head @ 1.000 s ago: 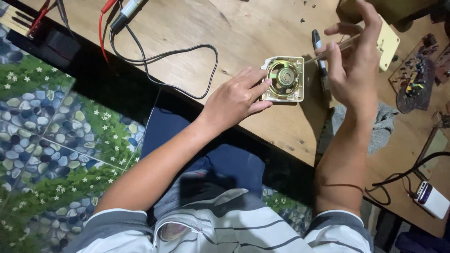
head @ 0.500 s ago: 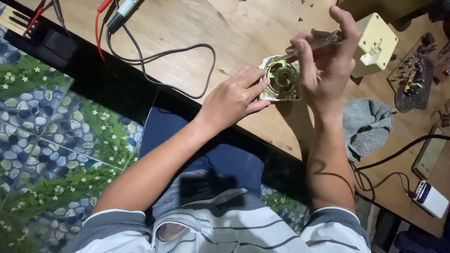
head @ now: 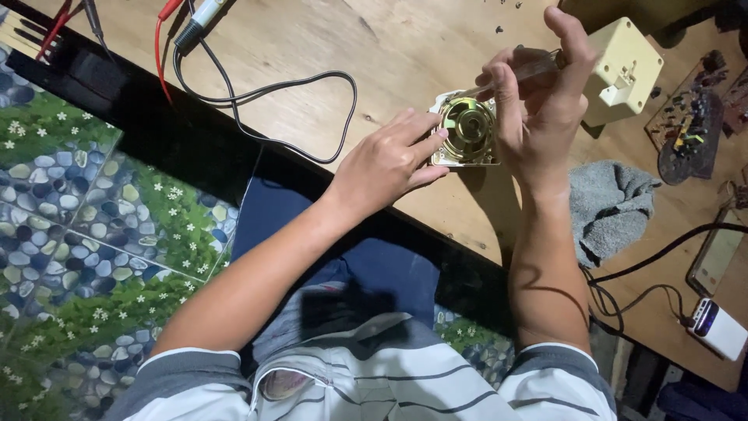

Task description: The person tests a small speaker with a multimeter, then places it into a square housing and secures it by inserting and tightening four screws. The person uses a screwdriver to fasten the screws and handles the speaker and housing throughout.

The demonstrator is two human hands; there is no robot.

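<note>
Small square speaker [head: 466,131], pale frame, brassy round centre, lies flat on the wooden table [head: 327,47] near its front edge, between the two hands.

Left hand [head: 386,162] lies flat-ish on the table, fingers stretched out and only loosely spread, fingertips [head: 436,134] touching the speaker's left edge. It steadies the speaker from the side, not wrapped around it. Thumb is hidden under the hand.

Right hand [head: 538,109] is raised over the speaker's right side, fingers curled closed round a thin tool [head: 514,74] with a dark handle and metal shaft. Shaft slants down-left, tip at the speaker's upper edge; exact contact spot too small to tell. The heel of the hand covers the speaker's right edge.

Around:
- cream plastic box [head: 623,70] just right of the right hand, partly behind it
- grey cloth [head: 612,206] bunched on the table, right of the right forearm
- black cable [head: 265,93] looping across the table left of the speaker, well apart from it
- red probe lead [head: 162,39] at the top left
- circuit board [head: 689,129] at the far right
- white power bank [head: 718,327] with cable, lower right edge

Person sits, in a striped shirt [head: 389,382], above a pebble-pattern floor [head: 78,218].
</note>
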